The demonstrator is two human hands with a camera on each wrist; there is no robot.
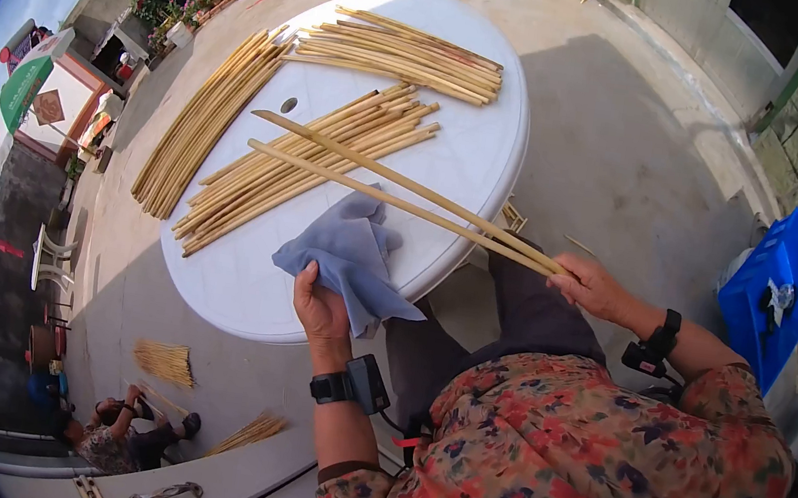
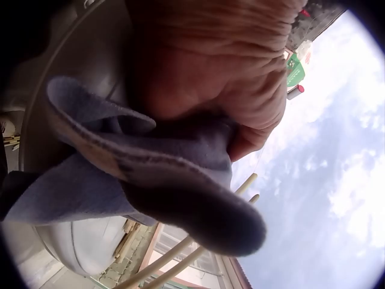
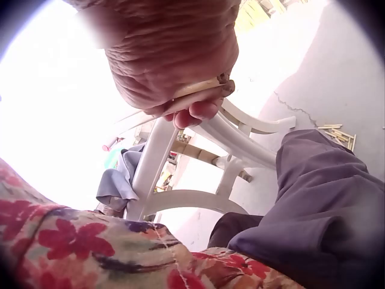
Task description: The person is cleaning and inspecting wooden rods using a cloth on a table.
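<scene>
My right hand grips the near ends of two long, pale, cane-like sticks, which slant forward over the white table. In my left hand is a blue-grey cloth, held by the thumb and fingers at the table's near edge, below the two sticks. The left wrist view shows the cloth hanging in folds under the hand. Seen from the right wrist, the right hand has its fingers curled round the stick ends. Just past the cloth lies a loose pile of similar sticks.
Two more stick piles lie on the table, one on the left and one at the far side. A blue crate stands at the right. Another person sits at the lower left near bundles of sticks on the ground.
</scene>
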